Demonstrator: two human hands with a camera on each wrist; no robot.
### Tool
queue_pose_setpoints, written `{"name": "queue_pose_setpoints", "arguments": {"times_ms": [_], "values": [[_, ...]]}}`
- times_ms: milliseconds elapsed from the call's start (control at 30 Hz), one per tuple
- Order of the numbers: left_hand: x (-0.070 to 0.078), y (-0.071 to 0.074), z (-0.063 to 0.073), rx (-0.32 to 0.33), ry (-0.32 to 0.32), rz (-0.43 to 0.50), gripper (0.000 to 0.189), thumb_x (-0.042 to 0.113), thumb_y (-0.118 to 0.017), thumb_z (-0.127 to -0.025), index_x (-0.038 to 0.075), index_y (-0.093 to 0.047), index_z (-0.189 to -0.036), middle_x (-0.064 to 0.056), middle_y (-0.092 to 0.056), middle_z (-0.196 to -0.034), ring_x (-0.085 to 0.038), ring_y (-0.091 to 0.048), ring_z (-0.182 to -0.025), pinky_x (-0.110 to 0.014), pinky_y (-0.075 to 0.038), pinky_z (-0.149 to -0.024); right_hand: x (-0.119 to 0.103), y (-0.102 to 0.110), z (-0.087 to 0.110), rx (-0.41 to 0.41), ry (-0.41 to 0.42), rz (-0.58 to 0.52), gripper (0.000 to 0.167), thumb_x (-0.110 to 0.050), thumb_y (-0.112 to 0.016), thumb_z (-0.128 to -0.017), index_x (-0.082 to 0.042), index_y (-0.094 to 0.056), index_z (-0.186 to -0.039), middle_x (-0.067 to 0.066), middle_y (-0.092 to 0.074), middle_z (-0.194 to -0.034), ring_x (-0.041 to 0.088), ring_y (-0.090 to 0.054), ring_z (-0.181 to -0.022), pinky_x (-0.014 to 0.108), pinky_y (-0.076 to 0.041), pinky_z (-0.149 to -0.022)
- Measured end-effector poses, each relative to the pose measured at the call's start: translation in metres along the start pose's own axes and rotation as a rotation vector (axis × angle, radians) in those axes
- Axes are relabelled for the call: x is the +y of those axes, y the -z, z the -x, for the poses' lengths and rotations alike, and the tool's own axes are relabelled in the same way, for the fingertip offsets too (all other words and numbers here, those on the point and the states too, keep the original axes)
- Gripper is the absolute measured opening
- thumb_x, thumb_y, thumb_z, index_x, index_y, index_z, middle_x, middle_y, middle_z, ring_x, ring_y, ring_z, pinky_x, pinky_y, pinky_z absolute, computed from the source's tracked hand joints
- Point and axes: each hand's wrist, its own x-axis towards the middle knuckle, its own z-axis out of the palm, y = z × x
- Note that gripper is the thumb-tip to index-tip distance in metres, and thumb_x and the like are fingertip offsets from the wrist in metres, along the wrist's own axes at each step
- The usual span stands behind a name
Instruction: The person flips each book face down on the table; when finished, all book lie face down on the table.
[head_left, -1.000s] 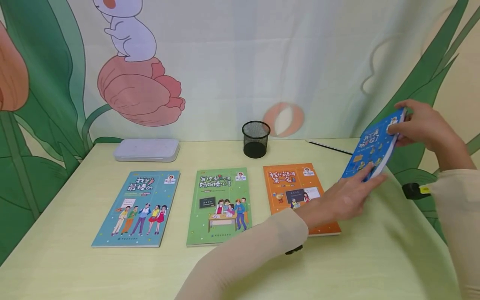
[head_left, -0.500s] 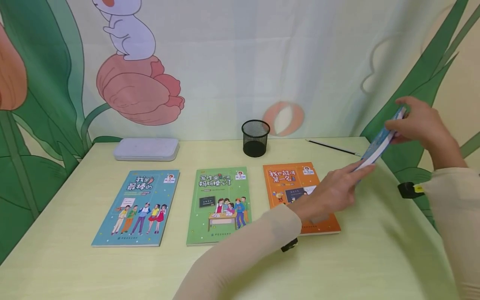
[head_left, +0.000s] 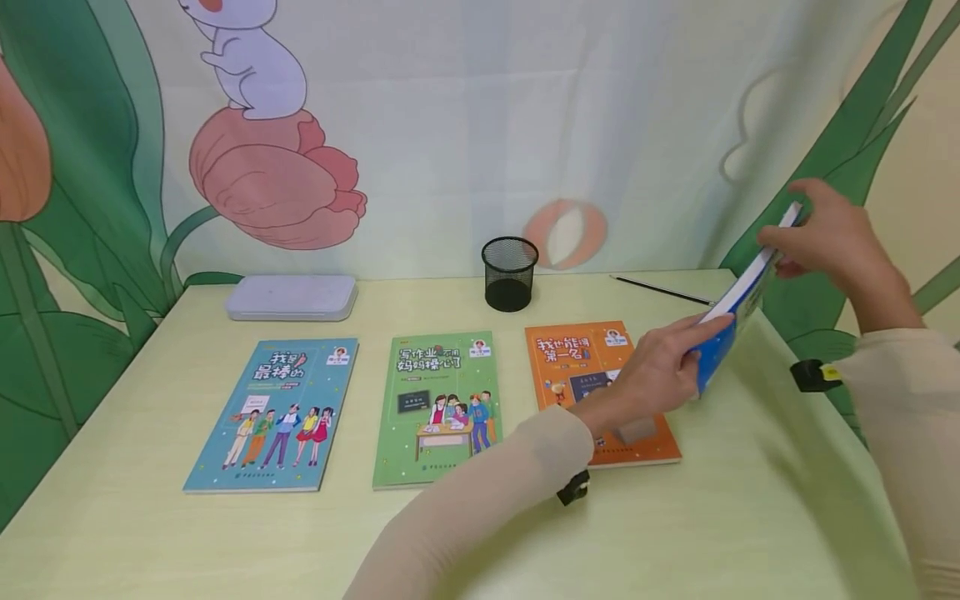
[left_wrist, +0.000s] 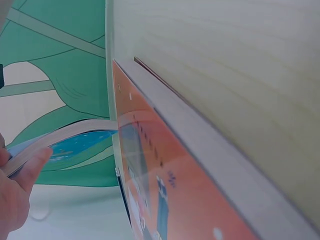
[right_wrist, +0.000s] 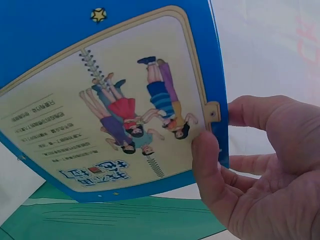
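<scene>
blue book (head_left: 716,354) held aslant at 3 o'clock

the right hand (head_left: 840,242) pinches the book's 1 o'clock end between thumb and fingers; the left hand (head_left: 660,367) grips its 7 o'clock end. white page edges face upward, and the right wrist view shows a cover with cartoon children, upside down. whether the book touches the desk (head_left: 675,533), i cannot tell. flat on the desk, an orange book (head_left: 566,371) lies at 4 o'clock, partly hidden by the left hand; a green book (head_left: 442,412) lies near 7, a teal book (head_left: 270,417) at 8. just beyond the blue book is a dark pencil (head_left: 663,291). a black mesh cup (head_left: 509,279) stands near the centre, a pale case (head_left: 292,297) lies at 9, and a printed curtain (head_left: 427,150) hangs at 12.
</scene>
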Motion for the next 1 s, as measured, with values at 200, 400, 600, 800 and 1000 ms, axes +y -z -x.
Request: {"name": "queue_pose_setpoints", "arguments": {"times_ms": [200, 400, 600, 800, 1000], "values": [[-0.002, 0.004, -0.001, 0.075, 0.000, 0.072, 0.061, -0.008, -0.048, -0.097, 0.017, -0.044, -0.152, -0.008, -0.047, -0.155, -0.016, -0.060, -0.124, -0.005, -0.048, -0.076, 0.004, 0.004, -0.002, 0.035, -0.033, -0.134, 0.096, -0.060, -0.048, -0.096, -0.014, 0.006, -0.161, 0.043, -0.043, -0.133, 0.008, -0.067, -0.059, 0.029, -0.058, -0.056], [0.003, 0.010, -0.002, 0.123, 0.067, 0.224, 0.057, -0.003, -0.047, -0.101, 0.020, -0.043, -0.153, -0.005, -0.045, -0.157, -0.015, -0.057, -0.131, -0.009, -0.051, -0.082, 0.030, 0.003, -0.008, 0.005, -0.045, -0.286, 0.086, -0.062, -0.024, -0.099, -0.017, 0.019, -0.158, 0.047, -0.027, -0.147, -0.007, -0.060, -0.064, 0.018, -0.054, -0.060], [0.005, 0.015, -0.003, 0.166, 0.127, 0.351, 0.056, 0.000, -0.048, -0.102, 0.023, -0.042, -0.153, -0.003, -0.043, -0.158, -0.020, -0.059, -0.129, -0.013, -0.054, -0.080, 0.055, -0.010, -0.015, -0.089, -0.022, -0.331, 0.080, -0.058, -0.022, -0.101, -0.019, 0.017, -0.159, 0.044, -0.021, -0.152, 0.004, -0.066, -0.094, 0.015, -0.051, -0.068], [0.007, 0.024, -0.004, 0.218, 0.132, 0.482, 0.054, -0.002, -0.049, -0.102, 0.019, -0.045, -0.151, -0.011, -0.048, -0.153, -0.023, -0.067, -0.116, -0.016, -0.057, -0.072, 0.068, -0.024, -0.022, -0.168, -0.063, -0.423, 0.083, -0.062, -0.029, -0.097, -0.033, 0.019, -0.157, 0.035, -0.004, -0.162, 0.054, -0.020, -0.146, 0.049, -0.045, -0.109], [0.011, 0.029, -0.005, 0.252, 0.146, 0.611, 0.055, -0.004, -0.050, -0.101, 0.019, -0.046, -0.151, -0.017, -0.050, -0.150, -0.023, -0.068, -0.113, -0.020, -0.059, -0.073, 0.080, -0.032, -0.026, -0.310, -0.125, -0.617, 0.085, -0.060, -0.037, -0.097, -0.043, 0.024, -0.153, 0.029, 0.009, -0.164, 0.054, -0.013, -0.148, 0.043, -0.055, -0.097]]}}
